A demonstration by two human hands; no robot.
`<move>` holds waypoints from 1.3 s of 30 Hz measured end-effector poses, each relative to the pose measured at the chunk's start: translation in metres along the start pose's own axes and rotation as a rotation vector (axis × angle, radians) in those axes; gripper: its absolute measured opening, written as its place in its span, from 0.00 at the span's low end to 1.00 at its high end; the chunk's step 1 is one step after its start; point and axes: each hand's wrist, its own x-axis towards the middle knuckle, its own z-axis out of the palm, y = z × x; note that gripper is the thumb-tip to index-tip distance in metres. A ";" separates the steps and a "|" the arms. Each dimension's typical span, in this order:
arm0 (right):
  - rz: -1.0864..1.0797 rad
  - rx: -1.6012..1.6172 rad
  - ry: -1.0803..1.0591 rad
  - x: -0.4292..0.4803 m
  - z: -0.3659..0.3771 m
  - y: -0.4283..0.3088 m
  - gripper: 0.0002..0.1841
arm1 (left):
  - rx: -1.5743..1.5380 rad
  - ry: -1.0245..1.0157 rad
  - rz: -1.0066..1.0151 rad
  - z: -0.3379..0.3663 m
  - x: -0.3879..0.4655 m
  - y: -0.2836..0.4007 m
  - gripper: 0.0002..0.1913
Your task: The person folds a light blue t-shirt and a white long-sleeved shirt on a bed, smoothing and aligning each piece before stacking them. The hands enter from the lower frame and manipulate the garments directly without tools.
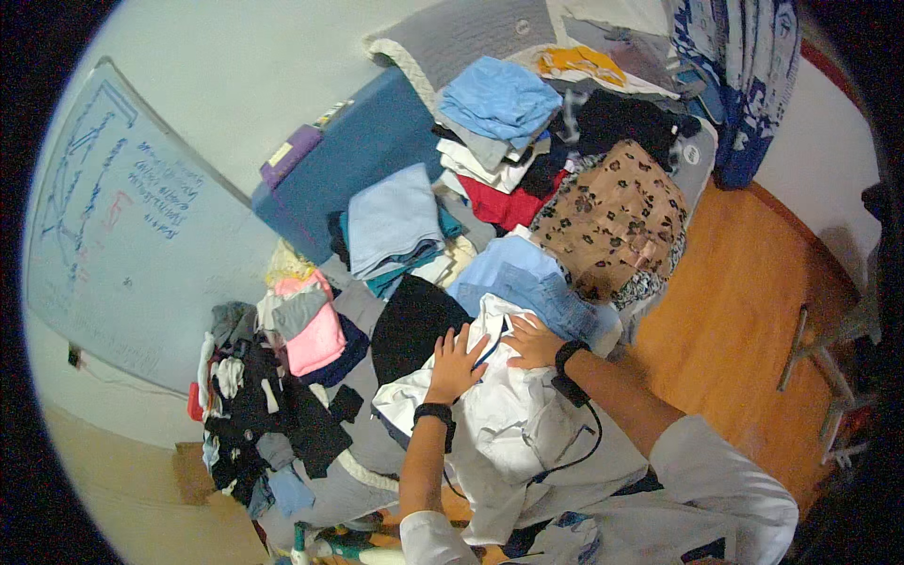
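Observation:
A rumpled white garment (505,417) with dark blue trim lies spread before me on the bed. My left hand (455,364) rests on its upper part, fingers apart, palm down. Close beside it, my right hand (531,344) presses flat on the same cloth, near a dark blue strip. Whether either hand pinches any fabric cannot be made out. Just beyond the garment are a black folded cloth (417,325) and light blue folded clothes (522,282). Black bands circle both wrists, and a black cable hangs from the right one.
Folded stacks include a light blue pile (395,219), a tall mixed pile (498,99) and a pink pile (314,335). A floral brown cloth (621,219) lies at right. Loose dark clothes (247,395) cover the left end. A whiteboard (120,233) with writing leans by the wall.

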 end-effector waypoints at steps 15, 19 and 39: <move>-0.061 -0.281 0.100 -0.024 -0.050 -0.040 0.08 | 0.099 0.013 -0.370 -0.037 -0.113 0.015 0.29; -0.225 -0.344 0.384 -0.011 -0.068 -0.048 0.14 | 0.047 -0.080 -0.489 -0.031 -0.087 0.030 0.32; -0.050 -0.172 0.213 0.018 -0.010 -0.027 0.28 | 0.082 0.086 -0.361 0.030 -0.068 -0.017 0.27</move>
